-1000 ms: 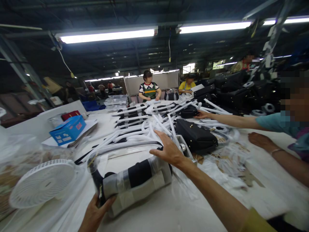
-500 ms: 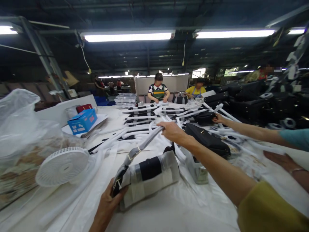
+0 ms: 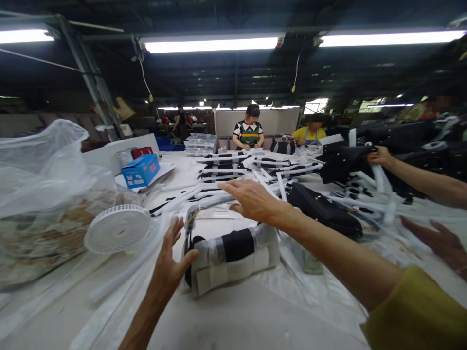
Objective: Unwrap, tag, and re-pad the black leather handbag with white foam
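A black handbag wrapped in white sheet and clear film (image 3: 238, 247) lies on the table right before me. Its film-wrapped strap (image 3: 190, 218) rises from the bag's left end and bends away behind it. My left hand (image 3: 170, 260) is beside that end, fingers spread, the thumb close to the wrapping; whether it touches I cannot tell. Over the far side of the bag hovers my right hand (image 3: 251, 198), its fingers stretched out flat above the strap and nothing gripped. The hand hides part of the strap.
White-wrapped straps (image 3: 222, 170) lie in rows beyond. Left are a white fan (image 3: 118, 228), a blue box (image 3: 140, 170) and a plastic bag (image 3: 44, 170). At right, a co-worker's hand (image 3: 381, 158) holds a black piece, near a black bag (image 3: 321, 209).
Both my hands have let go: the left of the bag's end, the right of the strap, which has dropped lower. A co-worker's hand at right has lifted a black piece.
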The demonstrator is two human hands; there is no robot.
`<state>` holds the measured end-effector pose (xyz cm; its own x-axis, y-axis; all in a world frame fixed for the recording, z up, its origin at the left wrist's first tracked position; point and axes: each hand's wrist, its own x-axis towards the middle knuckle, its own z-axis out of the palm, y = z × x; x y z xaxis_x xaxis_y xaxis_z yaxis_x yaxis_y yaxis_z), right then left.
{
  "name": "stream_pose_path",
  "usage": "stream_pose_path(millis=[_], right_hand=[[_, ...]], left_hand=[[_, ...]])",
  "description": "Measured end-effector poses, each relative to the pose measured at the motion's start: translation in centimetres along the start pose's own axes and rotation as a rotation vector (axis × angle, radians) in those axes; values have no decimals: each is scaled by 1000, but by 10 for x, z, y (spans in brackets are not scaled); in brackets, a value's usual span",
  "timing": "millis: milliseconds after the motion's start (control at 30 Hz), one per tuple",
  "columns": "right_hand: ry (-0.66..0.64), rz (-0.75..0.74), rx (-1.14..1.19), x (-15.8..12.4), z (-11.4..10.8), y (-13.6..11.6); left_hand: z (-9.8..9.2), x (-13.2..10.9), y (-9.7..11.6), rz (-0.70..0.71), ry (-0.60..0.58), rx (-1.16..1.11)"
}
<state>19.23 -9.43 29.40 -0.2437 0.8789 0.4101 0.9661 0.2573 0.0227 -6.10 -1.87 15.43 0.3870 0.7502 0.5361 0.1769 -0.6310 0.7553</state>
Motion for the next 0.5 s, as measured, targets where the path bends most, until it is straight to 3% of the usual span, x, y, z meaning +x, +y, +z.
stream_pose_path(millis=[100,200,367,500], right_hand=[[-103,94,-91,9,-2,-5],[-131,175,-109,14,-7,-1],[-8,294,105,16,-1,4],[77,412,330,17,14,1]], left_hand=[[3,35,32,87,-10,90],[19,55,47,201,-78,312],[65,45,35,399,-195,671],[80,39,26,459,-224,687]])
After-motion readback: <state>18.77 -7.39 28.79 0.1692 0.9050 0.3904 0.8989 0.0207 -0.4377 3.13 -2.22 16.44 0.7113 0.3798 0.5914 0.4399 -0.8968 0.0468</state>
